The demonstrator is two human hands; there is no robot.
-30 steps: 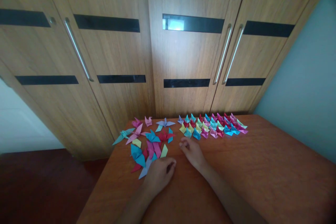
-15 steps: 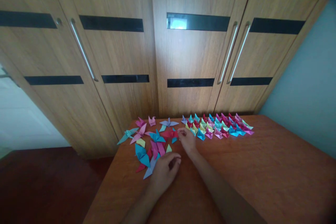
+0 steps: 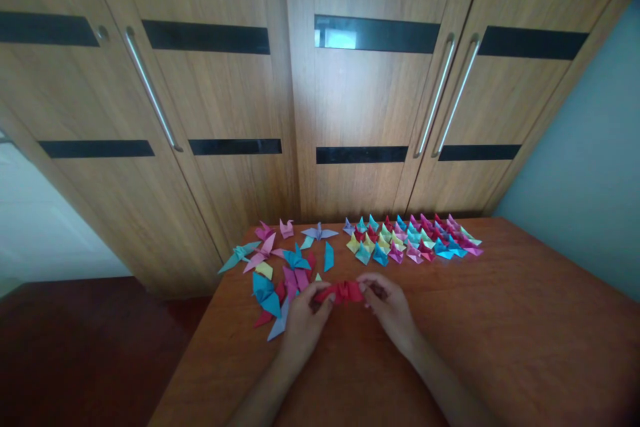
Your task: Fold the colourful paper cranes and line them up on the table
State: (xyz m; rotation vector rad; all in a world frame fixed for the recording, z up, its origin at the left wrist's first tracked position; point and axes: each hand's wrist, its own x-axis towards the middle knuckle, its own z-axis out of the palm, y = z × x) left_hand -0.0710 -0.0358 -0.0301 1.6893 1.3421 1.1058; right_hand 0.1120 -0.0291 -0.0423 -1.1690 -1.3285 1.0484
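Observation:
A red origami crane (image 3: 345,291) is stretched between my two hands, just above the table's near middle. My left hand (image 3: 306,320) pinches its left wing, and my right hand (image 3: 390,310) pinches the right one. Left of my left hand lies a loose pile of folded paper cranes, among them a blue crane (image 3: 267,293), a magenta crane (image 3: 296,278) and a lavender one (image 3: 279,321) partly behind that hand. Beyond my hands a blue folded paper (image 3: 329,257) lies by itself.
Close rows of small colourful folded cranes (image 3: 413,240) stand at the back right of the wooden table (image 3: 500,327). A lavender crane (image 3: 320,232) with spread wings sits at the back. Behind the table rises a wooden wardrobe (image 3: 360,190) with metal handles.
My right hand has drawn the red crane out of the pile toward me. My left hand has closed on its other wing. The blue paper behind it now shows fully.

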